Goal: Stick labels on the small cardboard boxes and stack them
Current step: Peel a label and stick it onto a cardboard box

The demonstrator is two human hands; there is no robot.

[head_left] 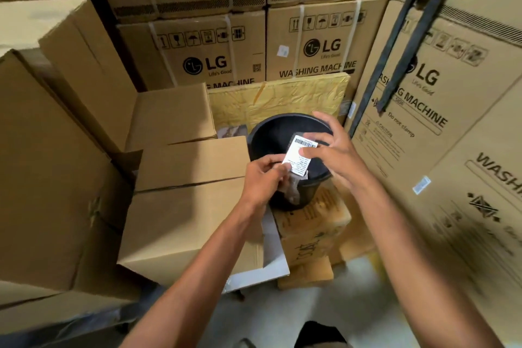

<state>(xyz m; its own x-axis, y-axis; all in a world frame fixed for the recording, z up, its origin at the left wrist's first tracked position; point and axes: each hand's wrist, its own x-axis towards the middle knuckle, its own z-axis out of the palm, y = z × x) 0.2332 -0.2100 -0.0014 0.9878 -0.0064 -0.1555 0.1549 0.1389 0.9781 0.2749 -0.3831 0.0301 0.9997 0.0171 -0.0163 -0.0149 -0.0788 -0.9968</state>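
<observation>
A white barcode label (pixel 300 155) is held over a black bucket (pixel 279 133). My left hand (pixel 262 178) pinches its lower left corner and also holds a crumpled strip of backing paper (pixel 293 189) that hangs below. My right hand (pixel 330 150) pinches the label's right edge between thumb and fingers. A plain cardboard box (pixel 192 164) lies just left of my hands, top flaps closed, on a larger box (pixel 180 223). Another plain box (pixel 172 116) sits behind it.
Tall LG washing machine cartons (pixel 316 45) wall in the back and the right side (pixel 440 127). Big brown boxes (pixel 48 164) are stacked at the left. A yellow wrapped panel (pixel 282 99) stands behind the bucket, which rests on a printed carton (pixel 313 229). Grey floor (pixel 324 305) shows below.
</observation>
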